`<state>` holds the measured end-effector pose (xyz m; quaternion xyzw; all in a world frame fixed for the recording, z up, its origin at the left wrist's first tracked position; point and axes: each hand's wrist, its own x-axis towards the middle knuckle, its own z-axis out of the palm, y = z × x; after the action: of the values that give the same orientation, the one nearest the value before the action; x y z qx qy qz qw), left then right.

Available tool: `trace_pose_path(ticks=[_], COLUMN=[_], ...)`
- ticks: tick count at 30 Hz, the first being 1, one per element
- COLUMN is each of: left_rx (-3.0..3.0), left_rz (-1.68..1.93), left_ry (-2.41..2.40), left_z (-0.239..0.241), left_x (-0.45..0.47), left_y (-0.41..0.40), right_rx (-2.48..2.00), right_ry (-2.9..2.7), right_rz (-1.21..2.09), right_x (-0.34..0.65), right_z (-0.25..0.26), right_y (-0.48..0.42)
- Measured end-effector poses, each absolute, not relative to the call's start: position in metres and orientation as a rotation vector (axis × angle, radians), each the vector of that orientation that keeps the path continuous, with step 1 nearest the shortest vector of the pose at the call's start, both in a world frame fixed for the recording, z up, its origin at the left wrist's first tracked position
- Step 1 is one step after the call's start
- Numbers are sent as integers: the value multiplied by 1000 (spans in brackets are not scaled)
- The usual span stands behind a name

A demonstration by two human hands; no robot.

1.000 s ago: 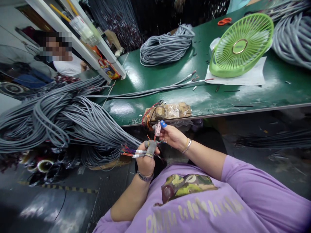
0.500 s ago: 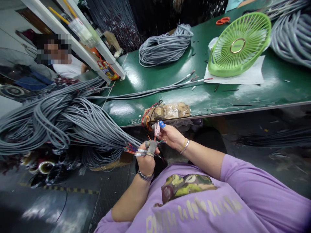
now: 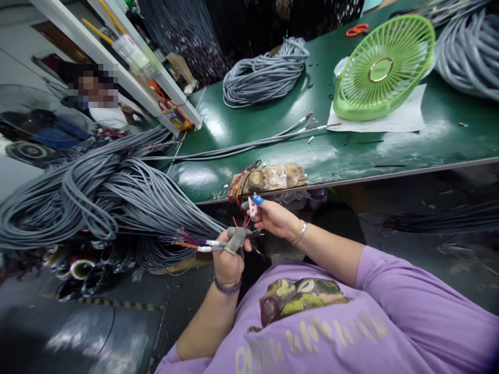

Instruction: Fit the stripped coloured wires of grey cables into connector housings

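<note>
My left hand (image 3: 229,255), with grey wraps on its fingers, is closed around several grey cables (image 3: 210,248). Their stripped ends show white sleeves and fan out in orange, purple and blue wires to the left. More thin coloured wires (image 3: 245,223) stick out above the grip. Close by on the right, my right hand (image 3: 277,219) wears a blue cover on the thumb. It pinches a small pale pink piece (image 3: 252,206) just above those wires; its exact kind is too small to make out.
A large heap of grey cables (image 3: 89,192) lies to the left. On the green table (image 3: 218,176) are a taped wooden block (image 3: 278,176) at the front edge, a cable coil (image 3: 265,75), a green fan (image 3: 384,70) and orange-handled scissors (image 3: 357,30). Another person (image 3: 107,104) is behind the white post.
My left hand has moved a little left and down, and the coloured wire ends in it have swung out to the left. My right hand has hardly moved and still pinches the pink piece.
</note>
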<state>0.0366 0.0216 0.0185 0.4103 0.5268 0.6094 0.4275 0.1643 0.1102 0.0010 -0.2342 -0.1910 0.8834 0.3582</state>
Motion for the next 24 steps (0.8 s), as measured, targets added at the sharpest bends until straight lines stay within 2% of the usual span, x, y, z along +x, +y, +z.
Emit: trace_pose_path(ticks=[8, 15, 24], left_rx=[1041, 1054, 1016], left_rz=[1238, 1217, 1288], left_ry=[1220, 1229, 1262], left_z=[31, 24, 12], left_x=[24, 34, 35], left_y=[30, 39, 43], right_rx=[-584, -351, -411], right_ry=[-456, -289, -177], right_rz=[2234, 2386, 2347], right_x=[157, 151, 147], right_z=[-11, -21, -19], right_y=[112, 117, 118])
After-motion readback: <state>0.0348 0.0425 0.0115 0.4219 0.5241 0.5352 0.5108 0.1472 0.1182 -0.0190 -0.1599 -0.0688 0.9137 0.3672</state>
